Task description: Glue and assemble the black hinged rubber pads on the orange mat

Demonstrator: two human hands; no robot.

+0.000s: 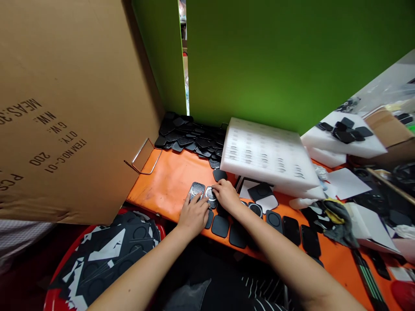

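Note:
Two small rounded-square plates with silvery mesh faces lie side by side on the orange tabletop (177, 170): a left mesh plate (196, 188) and a right mesh plate (210, 192). My left hand (193, 216) rests with its fingers spread, the tips touching the near parts of both plates. At the right mesh plate's upper right edge, the bent fingers of my right hand (227, 197) press together; the thumb is partly hidden. Dark rounded-square pads (220, 226) line the table's near edge. Another round-mesh plate (255, 210) shows beyond my right forearm.
A heap of black pads (191, 136) lies at the back, beside a slotted white foam block (266, 151). The cardboard box (71, 95) walls off the left. Below it stands a red tub (52, 296) of dark sheet scraps. A bent wire frame (145, 172) stands near the box.

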